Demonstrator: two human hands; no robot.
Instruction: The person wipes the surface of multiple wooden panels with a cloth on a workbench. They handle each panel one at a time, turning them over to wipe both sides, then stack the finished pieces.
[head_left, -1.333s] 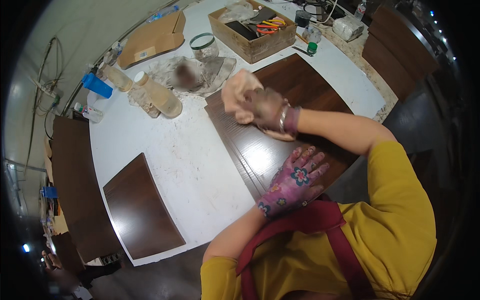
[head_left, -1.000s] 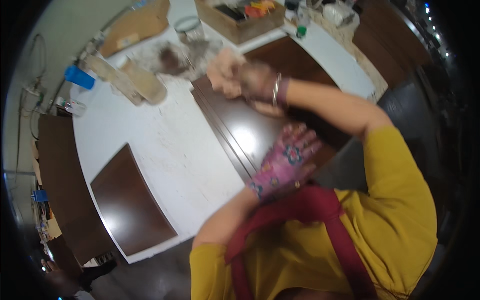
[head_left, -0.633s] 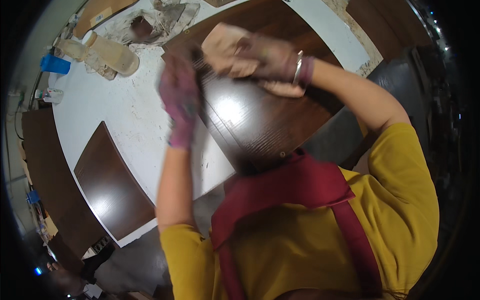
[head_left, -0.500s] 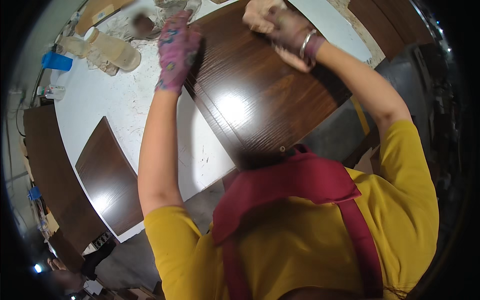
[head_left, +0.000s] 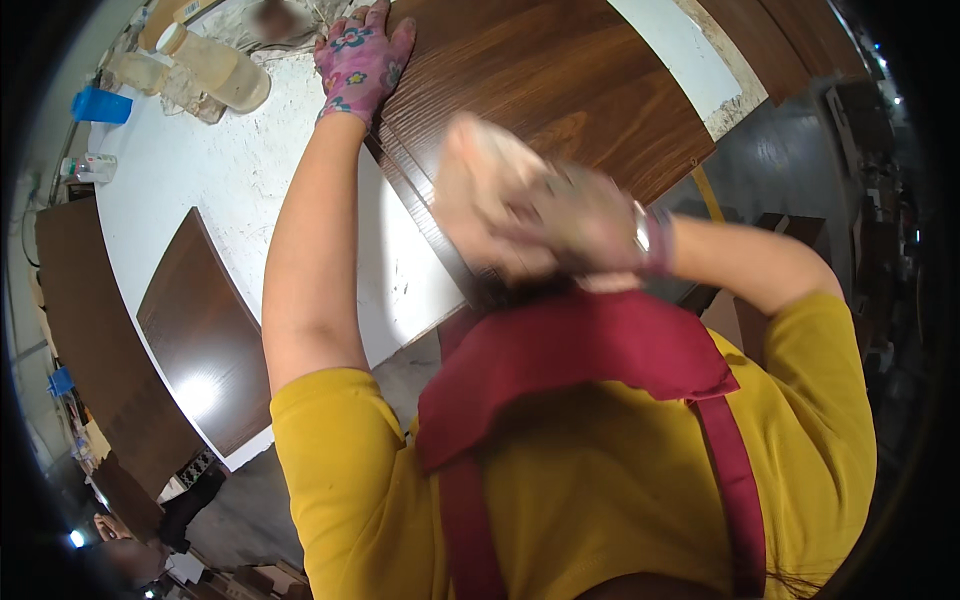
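A large dark brown wood-grain panel (head_left: 560, 90) lies on the white worktable, glossy where light falls on it. At its left edge my left hand (head_left: 362, 60), in a pink flowered glove, rests with its fingers stretched and spread. Closer to my body, my gloved right hand (head_left: 590, 220) is closed on a pale cloth (head_left: 475, 180) over the panel's near part. Motion smears both the hand and the cloth, and they hide the panel beneath them. A bracelet (head_left: 642, 228) circles my right wrist.
A smaller dark brown panel (head_left: 200, 330) lies on the white table (head_left: 225, 170) at left. At the far left stand a cloudy plastic jar (head_left: 225, 75), a blue cup (head_left: 102, 106) and a small bottle (head_left: 90, 167). More brown boards (head_left: 775, 45) are at the far right.
My right hand has swept with the cloth from the panel's far part toward my body and slightly left. My left hand has shifted slightly farther away and now lies flatter with spread fingers.
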